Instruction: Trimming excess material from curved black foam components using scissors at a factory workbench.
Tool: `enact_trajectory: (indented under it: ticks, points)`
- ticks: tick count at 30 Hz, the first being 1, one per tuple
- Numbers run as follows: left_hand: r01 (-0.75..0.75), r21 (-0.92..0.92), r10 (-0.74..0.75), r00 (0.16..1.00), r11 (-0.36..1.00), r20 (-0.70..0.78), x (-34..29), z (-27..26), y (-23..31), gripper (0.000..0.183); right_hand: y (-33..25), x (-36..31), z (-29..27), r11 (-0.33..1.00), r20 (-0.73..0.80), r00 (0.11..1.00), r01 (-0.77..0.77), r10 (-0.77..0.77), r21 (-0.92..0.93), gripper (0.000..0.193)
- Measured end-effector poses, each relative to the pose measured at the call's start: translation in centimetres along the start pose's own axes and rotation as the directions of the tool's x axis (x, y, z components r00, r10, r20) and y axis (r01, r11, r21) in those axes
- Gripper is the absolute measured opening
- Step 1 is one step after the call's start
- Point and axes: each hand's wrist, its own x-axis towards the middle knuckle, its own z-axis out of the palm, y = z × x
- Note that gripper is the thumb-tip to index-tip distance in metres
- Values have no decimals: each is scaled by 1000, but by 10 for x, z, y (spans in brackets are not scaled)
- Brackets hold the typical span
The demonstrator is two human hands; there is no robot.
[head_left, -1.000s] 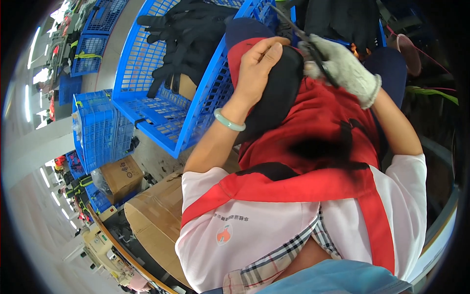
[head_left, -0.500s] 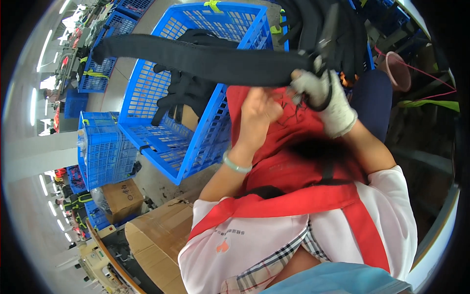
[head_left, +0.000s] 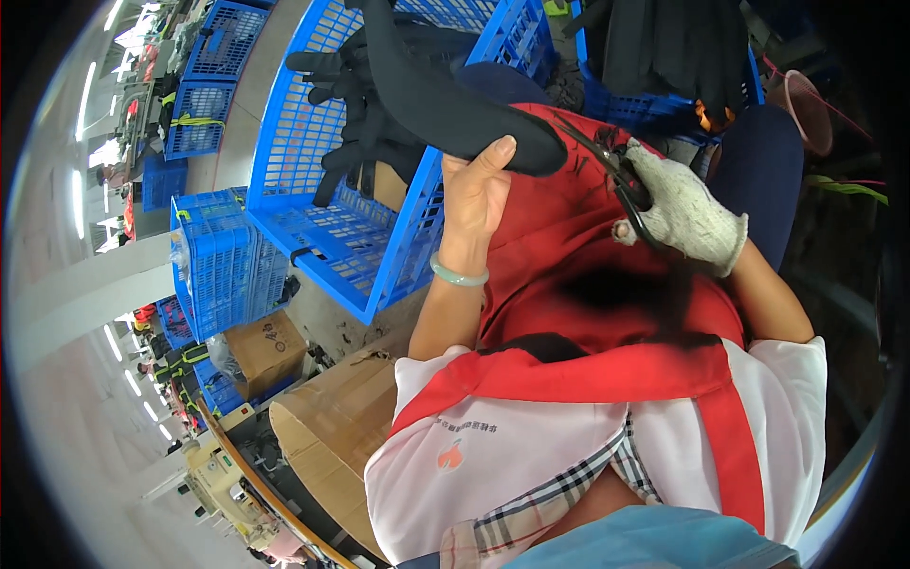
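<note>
Here, the left hand (head_left: 477,194) is gripping a long black strip (head_left: 445,114) near its rounded end, the thumb lying over the near edge and the other fingers mostly hiding underneath. The strip is curving up and away to the left, its far part hanging over a blue basket (head_left: 322,245) where more black pieces (head_left: 365,109) are lying in a loose heap. A pale green bangle (head_left: 459,272) is circling the left wrist.

The right hand, wearing a whitish glove (head_left: 706,223), is closing around the handles of a dark pair of scissors (head_left: 614,163). Their blades are pointing up and to the left, ending just beside the strip's rounded end; whether they are touching it cannot be told. Dark thread scraps are clinging to the red apron (head_left: 550,284) that is covering the person's lap beneath both hands.

Beyond the knees, a second blue crate (head_left: 621,102) is holding a pile of black strips (head_left: 673,47), and a pink bin (head_left: 808,109) is standing to its right. On the left, blue crates (head_left: 227,261) are standing in a stack, a cardboard box (head_left: 265,351) is sitting near them, and a bent cardboard sheet (head_left: 332,427) is leaning close to the person's left side.
</note>
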Motion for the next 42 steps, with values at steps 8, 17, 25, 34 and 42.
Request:
enact_trajectory:
  ticks: [8,17,25,34,42]
  points:
    - [43,54,-45,998,998,40,-7,7,-13,40,1,1,3,953,-45,999,-23,10,-302,85]
    - [62,130,-65,998,990,14,-13,-3,-9,44,-14,5,3,982,122,985,-103,123,-157,71]
    - [86,82,-81,995,993,-62,-17,-3,-12,33,-4,6,8,990,137,983,-109,121,-88,49]
    - [91,90,-85,994,992,-61,-15,-7,-19,35,-14,4,10,980,130,987,-65,91,-187,42]
    - [111,59,-108,993,992,-51,-21,-16,-23,40,-7,6,14,993,191,974,-114,118,-29,31]
